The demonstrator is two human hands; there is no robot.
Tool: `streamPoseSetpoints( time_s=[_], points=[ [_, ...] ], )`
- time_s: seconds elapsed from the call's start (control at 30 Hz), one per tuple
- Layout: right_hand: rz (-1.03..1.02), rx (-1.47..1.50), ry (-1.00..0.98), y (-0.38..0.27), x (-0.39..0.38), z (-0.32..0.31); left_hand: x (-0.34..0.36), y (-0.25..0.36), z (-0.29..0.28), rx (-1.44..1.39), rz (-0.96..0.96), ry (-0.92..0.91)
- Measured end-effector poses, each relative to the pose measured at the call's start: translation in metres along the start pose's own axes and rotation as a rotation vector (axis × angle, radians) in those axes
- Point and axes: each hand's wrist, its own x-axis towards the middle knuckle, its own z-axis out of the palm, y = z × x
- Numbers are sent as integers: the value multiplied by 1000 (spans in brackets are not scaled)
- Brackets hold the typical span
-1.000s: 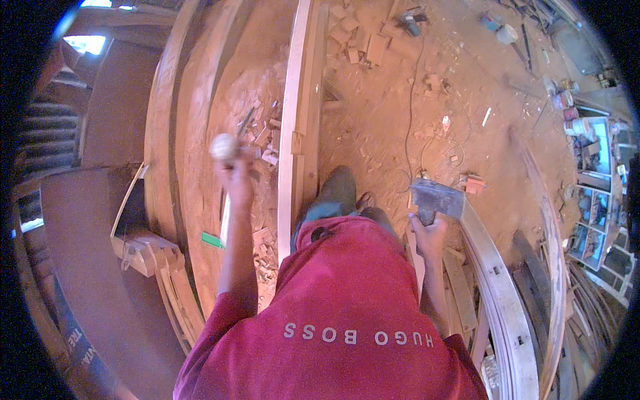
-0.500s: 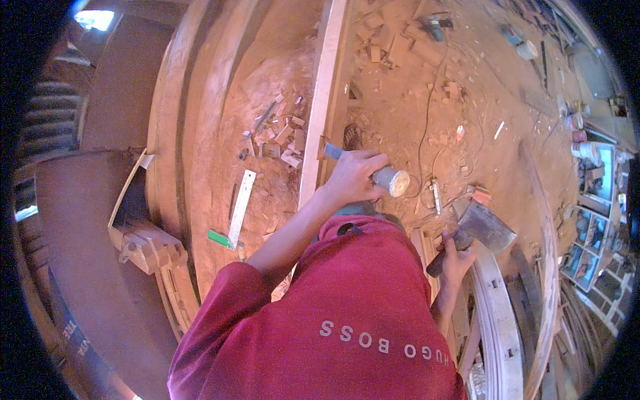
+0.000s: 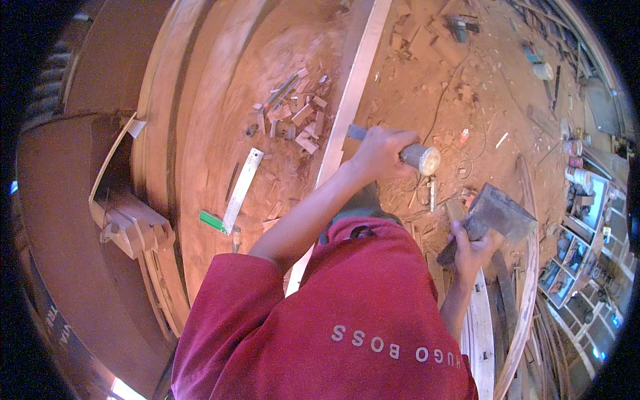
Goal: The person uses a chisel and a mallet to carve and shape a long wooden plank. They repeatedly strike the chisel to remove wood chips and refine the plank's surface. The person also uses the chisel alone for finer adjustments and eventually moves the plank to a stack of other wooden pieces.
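Note:
My left hand [image 3: 383, 150] is closed round a chisel [image 3: 421, 160], its round capped end pointing right and its flat blade lying at the edge of a long pale timber [image 3: 359, 80]. My right hand [image 3: 467, 245] grips the handle of a mallet with a large dark square head [image 3: 501, 212], held low beside me, right of the chisel. A try square [image 3: 241, 190] with a green stock lies left of the timber, among wood offcuts [image 3: 300, 123].
Wide planks [image 3: 160, 153] and stacked cut pieces [image 3: 133, 223] are on the left. At the right are curved boards [image 3: 527, 293], a compartmented tray [image 3: 573, 247], tins [image 3: 577, 177] and a cord [image 3: 437, 120] on the dusty floor [image 3: 493, 100].
My left hand has moved right and the chisel has gone from upright to lying across the timber's edge. My right hand has shifted rightward and lower with the mallet, its head turned.

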Motion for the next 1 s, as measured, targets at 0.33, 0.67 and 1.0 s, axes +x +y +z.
streamPoseSetpoints(
  time_s=[0.33, 0.67, 1.0],
  points=[
    [16, 65, 5, 1, -13, 7, -5, 16, 8, 36, 136, -7],
    [2, 48, -40, -6, -17, 14, -16, -3, 3, 13, 60, 53],
    [-53, 0, -119, -17, -10, 31, -16, -20, -4, -16, 58, 125]
  ],
)
